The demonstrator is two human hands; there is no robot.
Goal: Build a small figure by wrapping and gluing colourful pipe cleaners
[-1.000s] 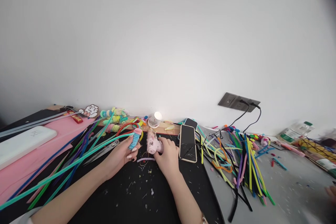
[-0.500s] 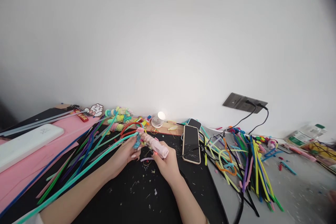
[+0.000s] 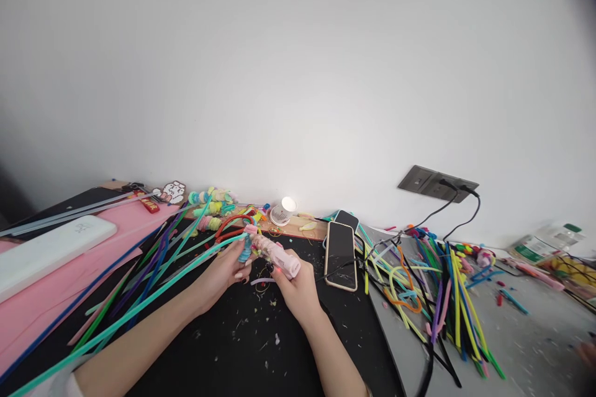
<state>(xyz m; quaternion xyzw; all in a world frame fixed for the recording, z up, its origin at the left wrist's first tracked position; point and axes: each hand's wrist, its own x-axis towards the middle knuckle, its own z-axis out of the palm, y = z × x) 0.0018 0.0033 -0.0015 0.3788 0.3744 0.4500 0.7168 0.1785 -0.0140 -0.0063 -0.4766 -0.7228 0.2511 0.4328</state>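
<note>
While we are holding the blue fuzzy coil [image 3: 244,252] with its pink top just left of the middle, above the far part of the black mat [image 3: 233,347], our left hand [image 3: 227,272] is pinching it between thumb and fingers. Our right hand [image 3: 298,282] is wrapping round a pink tool [image 3: 280,258], probably a small glue gun, and is aiming its far-left end at the coil. We are judging the step to be working that tool on the coil; the next move is calling for a steady left pinch and a fine tilt of the right wrist.

A long teal strand [image 3: 139,309] is running from the near left up to the coil, but our fingers are hiding whether it is joining there. We are not able to tell if the tool's tip is touching, and our right fingers are mostly disappearing behind its body.

Farther out, a paper cup [image 3: 282,213] is standing beyond the hands, and a phone [image 3: 341,255] is lying to their right. Past it, a bundle of fuzzy stems [image 3: 459,304] is spreading across the grey surface [image 3: 526,347]. At the right edge, a blurred shape [image 3: 587,352], perhaps another person's hand, is getting cut off.
</note>
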